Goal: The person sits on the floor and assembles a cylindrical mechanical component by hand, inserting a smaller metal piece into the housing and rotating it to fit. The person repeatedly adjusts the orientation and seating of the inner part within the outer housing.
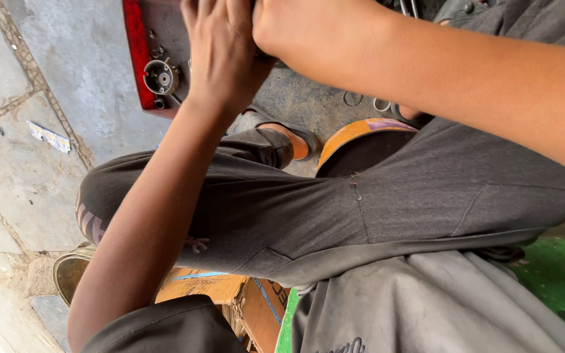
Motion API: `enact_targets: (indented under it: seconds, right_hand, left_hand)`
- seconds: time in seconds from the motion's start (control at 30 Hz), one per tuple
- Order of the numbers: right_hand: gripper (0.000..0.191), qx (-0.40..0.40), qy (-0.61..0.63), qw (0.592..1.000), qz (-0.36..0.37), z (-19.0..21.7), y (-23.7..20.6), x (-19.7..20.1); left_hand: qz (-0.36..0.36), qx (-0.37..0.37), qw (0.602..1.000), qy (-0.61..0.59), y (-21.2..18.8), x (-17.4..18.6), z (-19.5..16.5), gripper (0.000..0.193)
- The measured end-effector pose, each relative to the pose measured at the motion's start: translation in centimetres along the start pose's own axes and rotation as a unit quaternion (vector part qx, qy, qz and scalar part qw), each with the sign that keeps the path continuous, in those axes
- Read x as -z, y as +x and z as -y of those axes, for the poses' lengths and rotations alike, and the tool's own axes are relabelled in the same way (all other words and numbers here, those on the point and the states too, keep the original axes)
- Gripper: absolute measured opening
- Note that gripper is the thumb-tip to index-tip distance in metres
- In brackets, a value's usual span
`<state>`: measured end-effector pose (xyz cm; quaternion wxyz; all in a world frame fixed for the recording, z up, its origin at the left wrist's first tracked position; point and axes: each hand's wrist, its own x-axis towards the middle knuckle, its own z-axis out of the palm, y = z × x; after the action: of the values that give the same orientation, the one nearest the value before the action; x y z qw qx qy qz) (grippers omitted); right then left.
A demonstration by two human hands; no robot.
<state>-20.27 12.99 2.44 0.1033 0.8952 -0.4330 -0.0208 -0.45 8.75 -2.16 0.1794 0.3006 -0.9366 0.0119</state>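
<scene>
Both hands, left hand (220, 49) and right hand (295, 29), grip the grey tail-light housing (165, 39) with its red lens (137, 52) and round socket (160, 77).

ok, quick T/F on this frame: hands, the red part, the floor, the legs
1. Both hands meet at the top of the frame over the red-edged metal part. True: left hand and right hand are pressed together there.
2. The part lies on a wooden bench. False: it sits on the concrete floor.
3. The person wears grey trousers. True.
4. The right hand rests on the knee. False: it is up at the part.
5. A sandal shows below the hands. True.
</scene>
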Motion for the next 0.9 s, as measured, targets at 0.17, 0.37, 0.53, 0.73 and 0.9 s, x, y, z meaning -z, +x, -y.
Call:
enact_targets:
  seconds: [0.17, 0.37, 0.53, 0.73, 0.9]
  right_hand:
    - [0.013, 0.000, 0.128, 0.991, -0.038, -0.9, -0.2, 0.0]
    - [0.027, -0.082, 0.383, 0.920, -0.016, -2.3, 0.1, -2.6]
    - [0.046, -0.166, 0.443, 0.876, 0.091, -3.2, 1.4, -5.1]
    - [0.046, -0.129, 0.440, 0.887, 0.055, -2.6, 1.1, -4.7]
    - [0.041, -0.126, 0.421, 0.896, 0.065, -2.1, 0.2, -4.4]
  left_hand:
    - [0.037, 0.045, 0.998, -0.027, -0.2, 0.2, -0.3, 0.075]
    - [0.024, 0.040, 0.998, -0.028, 0.2, 1.0, -0.4, 0.075]
    - [0.013, 0.036, 0.999, -0.028, 1.1, 1.5, -0.2, 0.077]
    - [0.034, 0.055, 0.997, -0.050, 0.7, 1.4, -0.3, 0.078]
    - [0.042, 0.037, 0.997, -0.054, 0.4, 1.1, 0.1, 0.067]
